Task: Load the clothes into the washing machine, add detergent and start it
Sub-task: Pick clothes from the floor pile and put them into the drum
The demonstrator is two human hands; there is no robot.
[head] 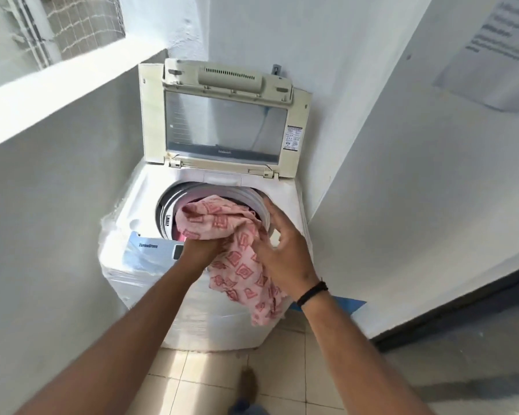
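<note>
1. Our left hand (199,246) has a clenched grip on the pink patterned cloth (222,232), bunched so it feeds into the drum.
2. Our right hand (283,244) is released, fingers spread beside the trailing end.
3. Cloth is half over the white top-loading washing machine (138,211) opening, the rest hanging down below the grip; hinged lid (222,115) up.
4. Silver control panel (150,250) left of the grip reads "TurboDrum".

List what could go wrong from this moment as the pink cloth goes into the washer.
1. Much of the pink patterned cloth hangs outside, down the washing machine front; if left there, the raised lid may trap it.
2. Only the left hand grips the cloth; the right hand is spread open beside it, so the hanging end might slip to the tiled floor.
3. The left forearm crosses the control panel and might press a button.
</note>
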